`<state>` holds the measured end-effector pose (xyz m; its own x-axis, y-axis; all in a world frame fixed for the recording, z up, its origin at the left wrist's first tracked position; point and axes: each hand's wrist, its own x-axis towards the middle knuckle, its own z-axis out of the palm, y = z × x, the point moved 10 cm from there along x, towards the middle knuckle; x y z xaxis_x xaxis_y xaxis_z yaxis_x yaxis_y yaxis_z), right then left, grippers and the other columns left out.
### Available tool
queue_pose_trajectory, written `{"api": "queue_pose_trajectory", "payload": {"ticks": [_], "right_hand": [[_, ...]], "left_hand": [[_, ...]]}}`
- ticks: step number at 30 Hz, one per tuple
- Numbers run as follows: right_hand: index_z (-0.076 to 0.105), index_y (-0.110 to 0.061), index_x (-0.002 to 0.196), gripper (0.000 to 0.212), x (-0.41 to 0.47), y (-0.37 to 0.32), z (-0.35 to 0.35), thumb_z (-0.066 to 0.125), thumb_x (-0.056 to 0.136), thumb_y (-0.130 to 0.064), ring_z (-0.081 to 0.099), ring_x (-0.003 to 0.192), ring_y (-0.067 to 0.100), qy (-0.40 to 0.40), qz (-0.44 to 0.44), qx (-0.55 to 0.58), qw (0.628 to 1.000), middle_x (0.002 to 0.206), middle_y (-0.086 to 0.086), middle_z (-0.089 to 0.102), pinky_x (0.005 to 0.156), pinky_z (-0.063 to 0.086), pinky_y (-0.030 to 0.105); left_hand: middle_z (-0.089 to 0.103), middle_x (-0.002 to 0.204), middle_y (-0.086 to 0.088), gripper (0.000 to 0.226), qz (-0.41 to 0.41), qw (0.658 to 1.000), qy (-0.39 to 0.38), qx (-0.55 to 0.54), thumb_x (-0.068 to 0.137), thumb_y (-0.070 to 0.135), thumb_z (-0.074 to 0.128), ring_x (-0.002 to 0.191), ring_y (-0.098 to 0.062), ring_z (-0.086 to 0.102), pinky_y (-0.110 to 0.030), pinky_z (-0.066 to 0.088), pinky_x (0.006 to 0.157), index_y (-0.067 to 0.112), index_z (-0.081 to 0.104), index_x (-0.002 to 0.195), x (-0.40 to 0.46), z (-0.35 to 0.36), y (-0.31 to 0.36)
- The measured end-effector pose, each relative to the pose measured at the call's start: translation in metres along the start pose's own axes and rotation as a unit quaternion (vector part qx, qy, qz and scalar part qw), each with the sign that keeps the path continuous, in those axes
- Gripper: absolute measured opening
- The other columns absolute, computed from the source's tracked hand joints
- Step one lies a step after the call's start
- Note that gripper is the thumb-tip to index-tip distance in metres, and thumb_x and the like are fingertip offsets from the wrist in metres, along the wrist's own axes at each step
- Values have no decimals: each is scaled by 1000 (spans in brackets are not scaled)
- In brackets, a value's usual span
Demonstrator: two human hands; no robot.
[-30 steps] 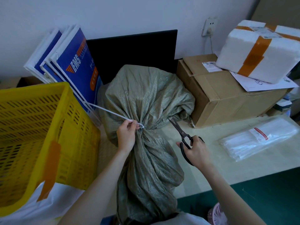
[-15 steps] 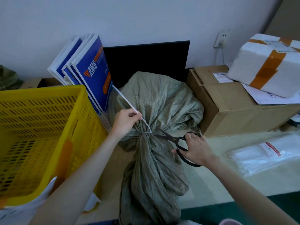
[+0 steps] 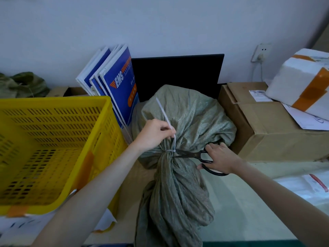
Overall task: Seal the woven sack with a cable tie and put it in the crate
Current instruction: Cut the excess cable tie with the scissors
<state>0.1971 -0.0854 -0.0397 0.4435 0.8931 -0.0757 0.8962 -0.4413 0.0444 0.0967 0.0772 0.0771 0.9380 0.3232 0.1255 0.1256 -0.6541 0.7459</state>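
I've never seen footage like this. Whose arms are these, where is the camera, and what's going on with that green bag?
There is no machine here: the arms belong to a person wearing a camera on the head, looking down at the work. The left hand pinches the free tail of a white cable tie cinched round the neck of a green woven sack. The right hand holds black scissors, blades at the tie, seemingly to trim the tail. A yellow crate waits on the left; cardboard box on the right.
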Motion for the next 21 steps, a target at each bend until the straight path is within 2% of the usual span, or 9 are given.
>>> {"api": "queue_pose_trajectory", "payload": {"ticks": [3,4,6,8,11,14,18,21], "right_hand": [[36,-19,87,80,8,-2,-2,13,62,-91,38,73,16,-5,-20,8,1000,83,-3,43,76,27,29],[36,-19,87,80,11,-3,-3,13,62,-91,38,73,16,-8,-27,9,1000,83,-3,43,75,26,29],[37,-18,86,79,17,-6,-2,15,63,-90,39,74,17,-16,-34,16,999,84,-2,45,74,27,28],[39,-17,86,78,22,-6,2,20,65,-89,42,74,18,-34,-36,38,998,84,0,47,74,28,29],[42,-19,90,75,26,-7,5,28,67,-88,44,80,18,-60,-35,86,994,89,-1,49,76,30,29],[49,-15,103,70,28,-5,7,43,75,-79,43,83,15,-77,-32,127,988,98,2,53,76,31,28],[52,-16,110,81,27,4,8,39,69,-84,54,92,19,-99,-36,154,982,105,2,58,81,43,32],[51,-16,117,71,26,6,4,48,77,-74,48,90,13,-104,-36,168,980,109,1,57,79,38,27]], "left_hand": [[73,73,2,19,3,1000,-21,2,88,24,66,68,-17,68,-28,55,67,12,77,79,0,3,7],[72,70,3,20,7,1000,-27,2,89,24,65,66,-14,68,-26,55,66,11,77,80,0,4,10],[69,66,9,20,13,999,-37,2,90,21,64,62,-1,65,-12,50,63,8,77,82,-1,6,16],[66,64,15,20,14,999,-43,0,90,19,64,60,5,63,-7,47,63,5,77,83,1,6,19],[65,63,19,21,10,999,-48,-9,90,18,63,62,3,65,-7,48,64,4,77,83,3,5,19],[68,68,16,20,8,998,-53,-14,91,17,63,64,0,67,-9,50,66,4,77,86,5,5,20],[72,75,12,19,2,998,-52,-21,90,18,63,70,-8,70,-17,55,72,5,77,86,8,1,15],[71,76,14,19,-3,998,-52,-19,90,19,64,71,-8,70,-16,55,72,6,77,87,9,-1,13]]}}
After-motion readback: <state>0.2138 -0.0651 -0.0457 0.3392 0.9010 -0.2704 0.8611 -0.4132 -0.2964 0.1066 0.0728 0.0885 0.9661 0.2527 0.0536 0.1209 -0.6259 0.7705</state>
